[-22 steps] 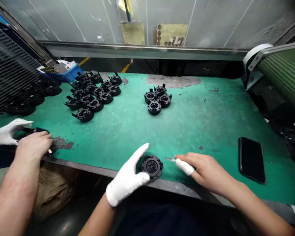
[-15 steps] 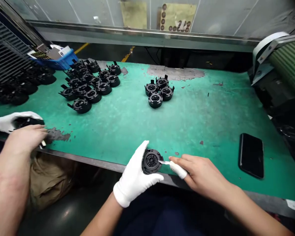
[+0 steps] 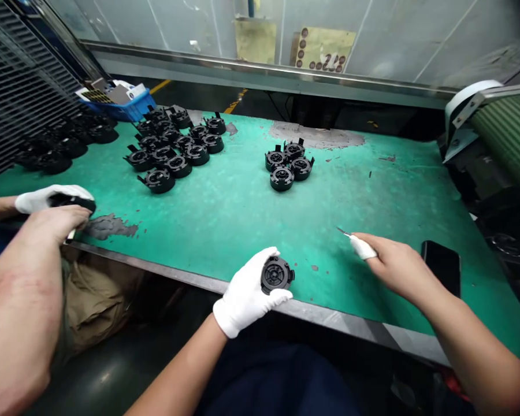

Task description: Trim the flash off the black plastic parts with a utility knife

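My left hand [image 3: 247, 294], in a white glove, grips a round black plastic part [image 3: 276, 276] by its left side at the table's front edge. The part's ribbed, ringed face is turned up. Off to the right and above the green table, my right hand [image 3: 385, 254] pinches a small knife [image 3: 343, 231], its thin blade pointing up and left, away from the part. A white finger cover [image 3: 363, 247] wraps one finger of that hand. Most of the knife's handle is hidden in my fingers.
Several similar black parts [image 3: 281, 178] stand grouped mid-table, with a larger cluster [image 3: 177, 164] left of them. A co-worker's gloved hand [image 3: 37, 199] holds another part at far left. A phone [image 3: 442, 268] lies beyond my right wrist; a green conveyor belt [image 3: 509, 118] rises at right.
My right hand has drawn the knife off the part's face and moved up and right. My left hand still holds the part, slightly turned. The camera view has shifted a little.
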`<state>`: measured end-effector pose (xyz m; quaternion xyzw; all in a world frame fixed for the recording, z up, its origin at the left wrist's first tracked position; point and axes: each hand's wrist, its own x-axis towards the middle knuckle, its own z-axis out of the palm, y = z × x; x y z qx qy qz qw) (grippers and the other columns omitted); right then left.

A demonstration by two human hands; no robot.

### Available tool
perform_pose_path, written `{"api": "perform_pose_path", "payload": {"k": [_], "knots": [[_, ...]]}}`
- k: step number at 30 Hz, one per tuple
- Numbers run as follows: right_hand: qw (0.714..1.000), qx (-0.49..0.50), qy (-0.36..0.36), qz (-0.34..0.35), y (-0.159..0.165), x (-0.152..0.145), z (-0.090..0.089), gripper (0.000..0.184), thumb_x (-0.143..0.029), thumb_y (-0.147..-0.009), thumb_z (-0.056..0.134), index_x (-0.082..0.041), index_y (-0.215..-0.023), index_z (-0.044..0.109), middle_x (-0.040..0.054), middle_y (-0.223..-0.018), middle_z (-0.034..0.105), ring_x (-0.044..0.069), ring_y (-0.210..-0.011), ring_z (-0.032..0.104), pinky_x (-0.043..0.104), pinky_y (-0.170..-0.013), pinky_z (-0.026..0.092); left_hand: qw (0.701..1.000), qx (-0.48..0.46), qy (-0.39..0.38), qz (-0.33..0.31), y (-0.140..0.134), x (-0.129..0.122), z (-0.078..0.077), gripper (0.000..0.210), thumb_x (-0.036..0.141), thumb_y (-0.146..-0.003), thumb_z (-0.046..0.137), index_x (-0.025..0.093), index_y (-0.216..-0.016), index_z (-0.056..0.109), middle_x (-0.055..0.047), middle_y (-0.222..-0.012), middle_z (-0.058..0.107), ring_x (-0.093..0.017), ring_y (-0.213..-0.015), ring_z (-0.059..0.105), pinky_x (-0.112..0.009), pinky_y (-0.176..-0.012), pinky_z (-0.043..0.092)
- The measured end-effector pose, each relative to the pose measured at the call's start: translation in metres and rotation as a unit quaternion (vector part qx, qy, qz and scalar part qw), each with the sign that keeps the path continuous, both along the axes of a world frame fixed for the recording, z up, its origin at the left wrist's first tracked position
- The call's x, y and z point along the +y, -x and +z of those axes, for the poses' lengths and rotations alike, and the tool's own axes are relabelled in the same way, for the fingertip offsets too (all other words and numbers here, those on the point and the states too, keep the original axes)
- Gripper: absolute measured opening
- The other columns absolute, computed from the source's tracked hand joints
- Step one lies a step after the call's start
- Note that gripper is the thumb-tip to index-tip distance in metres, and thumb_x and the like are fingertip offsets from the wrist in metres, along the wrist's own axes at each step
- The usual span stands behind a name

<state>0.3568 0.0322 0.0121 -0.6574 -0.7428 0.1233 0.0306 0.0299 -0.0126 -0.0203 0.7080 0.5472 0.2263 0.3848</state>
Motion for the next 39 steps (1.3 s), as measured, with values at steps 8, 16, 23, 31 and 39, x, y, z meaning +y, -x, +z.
{"api": "perform_pose_path", "payload": {"k": [8,16,23,31,39], "knots": [[0.973,0.122,0.095,0.173,0.056,-0.043,0.002,0.041,-0.02,-0.096,0.043,-0.025,-0.133,0.061,0.0054,-0.112,0.072,0.022,-0.1,0.068,0.033,-0.085,0.051,0.985,-0.057,0.034,-0.161,-0.001,0.04,0.012,0.09,0.047,-0.068,0.087,0.028,-0.145,0.044,-0.007,-0.148,0.052,-0.028,-0.136,0.052,-0.044,-0.118,0.041],[0.976,0.07,0.109,0.175,0.057,-0.04,-0.002,0.041,-0.023,-0.098,0.042,-0.027,-0.135,0.061,0.0049,-0.112,0.072,0.025,-0.1,0.069,0.034,-0.079,0.051,0.983,-0.01,0.051,-0.175,0.002,0.041,0.019,0.095,0.051,-0.077,0.079,0.028,-0.154,0.03,-0.007,-0.159,0.04,-0.028,-0.145,0.041,-0.044,-0.122,0.036],[0.979,0.025,0.101,0.178,0.062,-0.044,-0.001,0.048,-0.018,-0.094,0.043,-0.024,-0.14,0.058,0.0057,-0.113,0.072,0.025,-0.096,0.07,0.034,-0.073,0.051,0.997,-0.011,-0.009,-0.071,-0.019,0.018,0.008,0.104,0.059,-0.07,0.082,0.023,-0.153,0.031,-0.012,-0.156,0.041,-0.031,-0.144,0.042,-0.048,-0.122,0.036],[0.979,0.021,0.098,0.179,0.061,-0.044,0.002,0.049,-0.015,-0.092,0.045,-0.023,-0.139,0.058,0.0059,-0.109,0.072,0.023,-0.092,0.069,0.031,-0.071,0.049,0.998,-0.012,-0.056,-0.011,-0.034,0.013,-0.001,0.099,0.058,-0.07,0.083,0.023,-0.149,0.035,-0.014,-0.146,0.051,-0.031,-0.136,0.051,-0.05,-0.116,0.043],[0.982,-0.028,0.11,0.152,0.069,-0.049,0.006,0.046,-0.021,-0.095,0.043,-0.026,-0.139,0.057,0.0038,-0.106,0.071,0.025,-0.086,0.07,0.034,-0.063,0.047,0.997,-0.008,-0.078,0.017,-0.038,0.011,-0.005,0.094,0.061,-0.069,0.082,0.019,-0.143,0.043,-0.013,-0.141,0.056,-0.03,-0.132,0.055,-0.047,-0.115,0.044]]}}
